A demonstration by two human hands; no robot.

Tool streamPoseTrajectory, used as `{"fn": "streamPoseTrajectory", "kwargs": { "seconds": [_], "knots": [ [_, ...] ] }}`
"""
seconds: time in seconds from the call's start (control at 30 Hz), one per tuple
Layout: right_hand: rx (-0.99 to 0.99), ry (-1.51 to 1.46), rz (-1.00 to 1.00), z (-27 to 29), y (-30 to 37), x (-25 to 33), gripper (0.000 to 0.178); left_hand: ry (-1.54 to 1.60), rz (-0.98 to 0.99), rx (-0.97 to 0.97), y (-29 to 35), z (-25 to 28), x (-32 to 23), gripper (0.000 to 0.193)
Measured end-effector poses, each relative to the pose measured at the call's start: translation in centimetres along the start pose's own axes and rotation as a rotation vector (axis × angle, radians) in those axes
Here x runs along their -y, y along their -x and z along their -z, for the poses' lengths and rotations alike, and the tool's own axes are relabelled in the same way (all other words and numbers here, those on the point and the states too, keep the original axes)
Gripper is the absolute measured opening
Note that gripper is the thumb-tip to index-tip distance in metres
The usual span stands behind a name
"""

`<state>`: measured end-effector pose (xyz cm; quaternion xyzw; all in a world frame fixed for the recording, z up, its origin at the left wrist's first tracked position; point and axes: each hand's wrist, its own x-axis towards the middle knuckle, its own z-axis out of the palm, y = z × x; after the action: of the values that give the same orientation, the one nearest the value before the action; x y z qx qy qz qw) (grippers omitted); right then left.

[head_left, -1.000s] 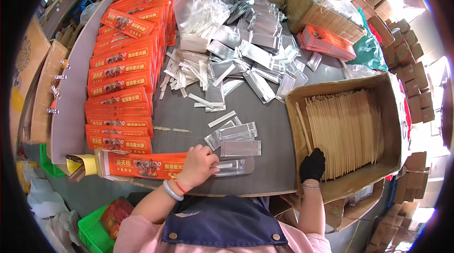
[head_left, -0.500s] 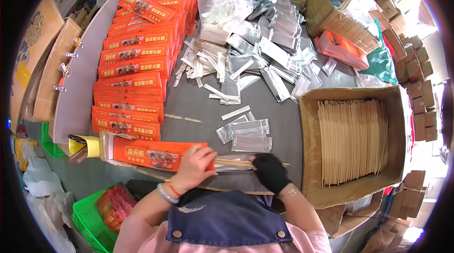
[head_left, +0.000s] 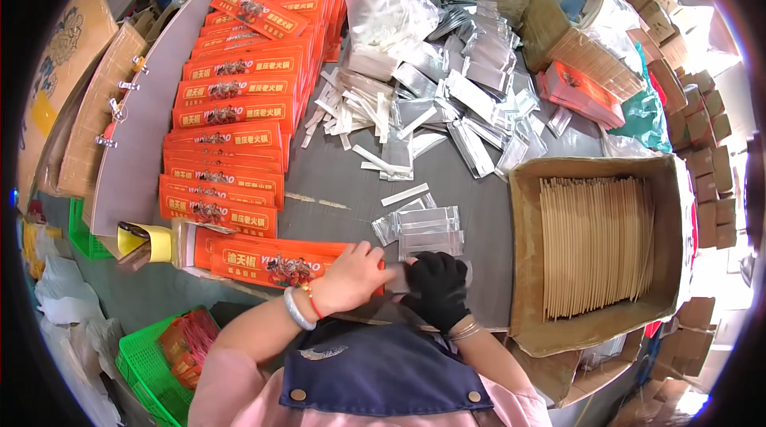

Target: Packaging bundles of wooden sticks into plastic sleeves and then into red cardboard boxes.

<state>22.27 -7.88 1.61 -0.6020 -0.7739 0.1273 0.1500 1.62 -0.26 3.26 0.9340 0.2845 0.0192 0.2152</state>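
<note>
My left hand (head_left: pixel 351 278), with a bracelet and a red string at its wrist, is closed on the right end of an orange paper sleeve (head_left: pixel 267 260) near the table's front edge. The sleeve's left end rests by a yellow-wrapped holder (head_left: pixel 159 243). Just right of the sleeve's end is my right hand (head_left: pixel 439 290) in a black glove, its fingers curled; what they hold, if anything, is blurred. Flat clear packets (head_left: pixel 431 222) lie just beyond the right hand. No sticks show between the hands.
Overlapping orange sleeves (head_left: pixel 231 116) line the left side. Silvery packets (head_left: pixel 479 100) and white strips (head_left: pixel 359 112) are heaped at the back, beside a plastic bag (head_left: pixel 391 8). At right stands a cardboard box (head_left: pixel 527 267) of wooden sticks (head_left: pixel 598 243). A green basket (head_left: pixel 152 375) sits lower left.
The sticks that stuck out of the sleeve between my hands no longer show. My left hand has moved right with the sleeve's end, and my right hand has come left, closer to it.
</note>
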Motion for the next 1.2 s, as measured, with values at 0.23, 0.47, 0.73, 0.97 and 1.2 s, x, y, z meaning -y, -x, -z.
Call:
{"fn": "streamPoseTrajectory", "kwargs": {
  "seconds": [0.23, 0.47, 0.73, 0.97, 1.2],
  "knots": [
    [-0.148, -0.108, -0.23, 4.3, 1.3, -3.1, 0.061, -0.14, -0.055, -0.276, 0.6, 10.7, 6.6, 0.021],
    [-0.067, 0.023, -0.176, 4.1, 1.0, -1.6, 0.062, 0.062, 0.644, -0.452, 3.8, -3.7, 2.2, 0.096],
    [0.024, -0.011, -0.052, 3.0, 0.5, -1.3, 0.06, 0.231, 0.619, -0.5, 4.4, -4.7, 3.0, 0.103],
    [0.047, -0.134, 0.082, -2.4, -3.2, 3.3, 0.064, 0.215, 0.59, -0.427, 4.1, -3.8, 3.0, 0.094],
    [-0.429, 0.006, -0.471, 2.7, 4.6, -9.2, 0.038, 0.237, 0.373, -0.594, -7.4, -1.9, 4.7, 0.027]
  ]
}}
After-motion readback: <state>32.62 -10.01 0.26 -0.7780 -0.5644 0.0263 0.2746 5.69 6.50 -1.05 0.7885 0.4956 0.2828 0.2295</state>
